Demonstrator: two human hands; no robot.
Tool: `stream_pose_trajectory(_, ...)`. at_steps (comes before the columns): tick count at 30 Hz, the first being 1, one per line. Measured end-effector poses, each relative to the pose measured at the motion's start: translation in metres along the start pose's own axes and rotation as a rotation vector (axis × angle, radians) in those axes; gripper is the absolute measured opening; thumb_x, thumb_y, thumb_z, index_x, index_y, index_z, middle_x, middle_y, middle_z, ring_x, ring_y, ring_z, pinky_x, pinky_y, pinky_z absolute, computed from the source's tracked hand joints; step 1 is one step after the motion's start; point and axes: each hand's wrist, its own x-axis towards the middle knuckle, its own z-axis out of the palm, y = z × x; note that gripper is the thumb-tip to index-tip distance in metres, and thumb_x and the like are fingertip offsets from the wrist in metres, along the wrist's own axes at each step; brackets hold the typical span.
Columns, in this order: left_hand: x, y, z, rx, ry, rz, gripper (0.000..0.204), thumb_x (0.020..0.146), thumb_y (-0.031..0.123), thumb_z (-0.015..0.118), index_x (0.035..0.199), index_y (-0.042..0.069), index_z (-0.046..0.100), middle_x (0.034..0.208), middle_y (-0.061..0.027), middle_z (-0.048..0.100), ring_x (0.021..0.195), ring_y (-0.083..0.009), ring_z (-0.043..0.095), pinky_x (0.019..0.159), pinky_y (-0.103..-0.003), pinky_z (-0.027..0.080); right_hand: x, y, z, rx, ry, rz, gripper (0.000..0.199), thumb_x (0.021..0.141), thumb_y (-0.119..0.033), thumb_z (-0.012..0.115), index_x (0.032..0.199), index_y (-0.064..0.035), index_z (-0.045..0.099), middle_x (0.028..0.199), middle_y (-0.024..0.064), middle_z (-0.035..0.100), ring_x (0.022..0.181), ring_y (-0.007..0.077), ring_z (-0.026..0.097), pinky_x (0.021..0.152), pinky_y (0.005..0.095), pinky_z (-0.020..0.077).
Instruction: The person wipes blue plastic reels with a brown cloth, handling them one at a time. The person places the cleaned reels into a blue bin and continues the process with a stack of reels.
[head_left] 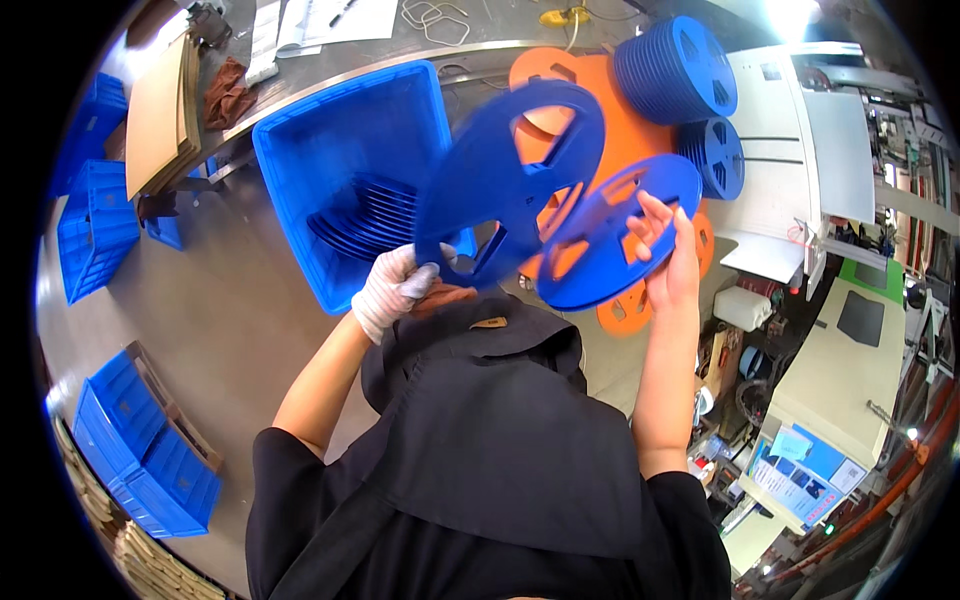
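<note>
My left hand [388, 290], in a pale work glove with bare skin at some fingers, is closed on the near left rim of a blue reel disc [440, 200]. That disc is tilted, slightly blurred, and has large cut-out windows. My right hand [662, 245], bare, grips a second blue reel disc [590, 290] at its right side, with fingers over the upper face. The two discs are close together; whether they touch I cannot tell. Left of them, a blue crate [300, 170] holds several blue reel discs [365, 215] leaning in a row.
Behind the discs are an orange surface [640, 110] and an orange reel disc [628, 310]. Stacked blue reels [680, 65] stand at the far right, beside a white machine [775, 150]. A metal bench [480, 25] runs along the back. Blue crates [140, 440] are at the left.
</note>
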Motion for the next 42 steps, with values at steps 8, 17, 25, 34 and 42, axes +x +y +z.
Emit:
stream_pose_trajectory(8, -0.013, -0.024, -0.020, -0.504, 0.178, -0.150, 0.045, 0.086, 0.034, 0.066, 0.116, 0.001, 0.058, 0.107, -0.0115, 0.062, 0.100, -0.0196, 0.059, 0.091, -0.033, 0.047, 0.001, 0.016, -0.068, -0.120, 0.192, -0.056, 0.047, 0.089, -0.023, 0.054, 0.129, 0.0015, 0.048, 0.120, 0.0076, 0.056, 0.079, 0.0148, 0.058, 0.046, 0.0217, 0.0381)
stream_pose_trajectory(17, -0.011, -0.060, -0.030, -0.740, 0.264, -0.177, 0.048, 0.083, 0.027, 0.071, 0.118, -0.002, 0.055, 0.110, -0.0143, 0.063, 0.101, -0.0235, 0.062, 0.093, -0.035, 0.049, 0.015, 0.029, -0.071, -0.323, 0.192, 0.020, 0.041, 0.089, -0.020, 0.050, 0.126, -0.0008, 0.050, 0.109, 0.0062, 0.059, 0.085, 0.0183, 0.057, 0.045, 0.0216, 0.0383)
stream_pose_trajectory(25, -0.008, -0.075, -0.049, -0.701, 0.621, -0.202, 0.034, 0.092, 0.018, 0.059, 0.120, -0.003, 0.055, 0.108, -0.0159, 0.063, 0.099, -0.0233, 0.062, 0.091, -0.035, 0.050, 0.021, 0.040, -0.077, -0.328, 0.104, 0.063, 0.037, 0.092, -0.013, 0.048, 0.126, 0.0016, 0.049, 0.105, 0.0091, 0.057, 0.071, 0.0209, 0.064, 0.044, 0.0241, 0.0411)
stream_pose_trajectory(34, 0.128, -0.214, -0.067, -0.541, 0.936, -0.294, 0.017, 0.093, 0.006, 0.054, 0.108, 0.000, 0.056, 0.095, -0.0130, 0.065, 0.087, -0.0227, 0.065, 0.076, -0.032, 0.054, 0.027, 0.041, -0.094, -0.340, -0.009, 0.096, 0.034, 0.091, -0.017, 0.049, 0.116, 0.0059, 0.053, 0.132, 0.0134, 0.050, 0.073, 0.0234, 0.066, 0.045, 0.0231, 0.0417)
stream_pose_trajectory(42, 0.159, -0.293, -0.092, -0.489, 1.027, -0.561, 0.036, 0.097, 0.013, 0.045, 0.131, 0.003, 0.039, 0.102, -0.0176, 0.065, 0.069, -0.0266, 0.061, 0.055, -0.040, 0.049, 0.039, 0.042, -0.091, -0.412, -0.091, 0.097, 0.027, 0.091, -0.020, 0.048, 0.098, 0.0052, 0.053, 0.151, 0.0232, 0.026, 0.066, 0.0220, 0.066, 0.043, 0.0229, 0.0409)
